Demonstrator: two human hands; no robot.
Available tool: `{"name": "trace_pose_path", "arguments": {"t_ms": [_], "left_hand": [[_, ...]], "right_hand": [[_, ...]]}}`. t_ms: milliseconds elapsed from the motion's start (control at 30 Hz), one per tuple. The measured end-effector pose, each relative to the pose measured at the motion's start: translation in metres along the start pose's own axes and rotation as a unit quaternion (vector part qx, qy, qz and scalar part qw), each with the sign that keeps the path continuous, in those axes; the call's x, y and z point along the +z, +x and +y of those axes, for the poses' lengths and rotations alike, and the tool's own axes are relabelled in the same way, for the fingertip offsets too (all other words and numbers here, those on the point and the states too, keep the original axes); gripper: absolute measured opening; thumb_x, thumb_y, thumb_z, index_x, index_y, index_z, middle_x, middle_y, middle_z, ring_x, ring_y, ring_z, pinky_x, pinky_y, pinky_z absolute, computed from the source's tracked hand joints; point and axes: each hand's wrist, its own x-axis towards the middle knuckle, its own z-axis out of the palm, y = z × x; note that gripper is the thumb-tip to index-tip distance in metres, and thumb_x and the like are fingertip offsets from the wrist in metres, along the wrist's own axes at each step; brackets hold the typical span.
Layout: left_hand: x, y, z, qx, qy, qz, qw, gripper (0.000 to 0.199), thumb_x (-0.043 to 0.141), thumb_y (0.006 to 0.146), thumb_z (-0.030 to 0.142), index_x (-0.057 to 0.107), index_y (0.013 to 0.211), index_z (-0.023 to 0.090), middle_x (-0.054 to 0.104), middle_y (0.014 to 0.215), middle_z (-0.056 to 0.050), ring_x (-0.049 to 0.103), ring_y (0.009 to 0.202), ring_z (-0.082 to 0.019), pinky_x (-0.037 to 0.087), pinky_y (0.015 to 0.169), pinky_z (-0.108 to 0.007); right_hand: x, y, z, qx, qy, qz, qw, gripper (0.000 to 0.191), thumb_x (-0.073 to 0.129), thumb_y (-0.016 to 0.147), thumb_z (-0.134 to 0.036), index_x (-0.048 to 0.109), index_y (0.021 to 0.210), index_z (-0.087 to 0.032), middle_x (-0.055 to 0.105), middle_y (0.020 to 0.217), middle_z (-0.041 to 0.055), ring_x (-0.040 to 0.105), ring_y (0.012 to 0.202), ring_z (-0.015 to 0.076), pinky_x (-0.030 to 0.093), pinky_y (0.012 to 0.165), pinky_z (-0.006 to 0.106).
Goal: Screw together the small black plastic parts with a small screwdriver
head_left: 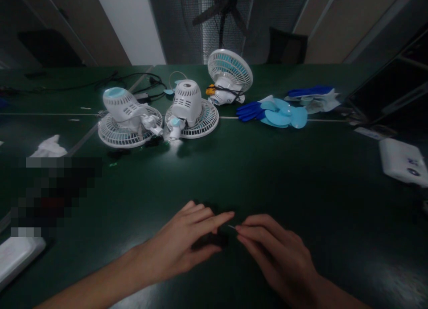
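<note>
Over the near part of the dark green table [254, 175], my left hand [192, 237] has its thumb and index finger spread apart with nothing between them. Just right of it, my right hand [277, 251] pinches a small thin light-coloured piece [232, 227] between thumb and fingertips. The piece points toward my left index fingertip without visibly touching it; what it is cannot be made out.
Two white fan heads [123, 121] [192, 108] lie face down beyond my hands, with a third fan [230, 75] behind. Light blue blades [282, 113] and blue gloves [249, 111] lie right of them. White boxes [403, 161] [20, 255] flank the table; black cables [133, 77] lie back left.
</note>
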Motion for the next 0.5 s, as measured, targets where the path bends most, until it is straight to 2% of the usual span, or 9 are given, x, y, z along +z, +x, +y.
{"name": "trace_pose_path", "arguments": {"t_ms": [500], "left_hand": [[0.0018, -0.0019, -0.0015, 0.008, 0.0, 0.008, 1.0, 0.073, 0.066, 0.101, 0.022, 0.03, 0.163, 0.036, 0.066, 0.112, -0.002, 0.059, 0.101, -0.019, 0.036, 0.09, -0.035]], "right_hand": [[-0.0029, 0.0051, -0.0011, 0.0, -0.024, 0.016, 1.0, 0.024, 0.047, 0.111, -0.028, 0.07, 0.109, -0.024, 0.074, 0.098, 0.0033, 0.076, 0.076, 0.012, 0.06, 0.062, 0.021]]}}
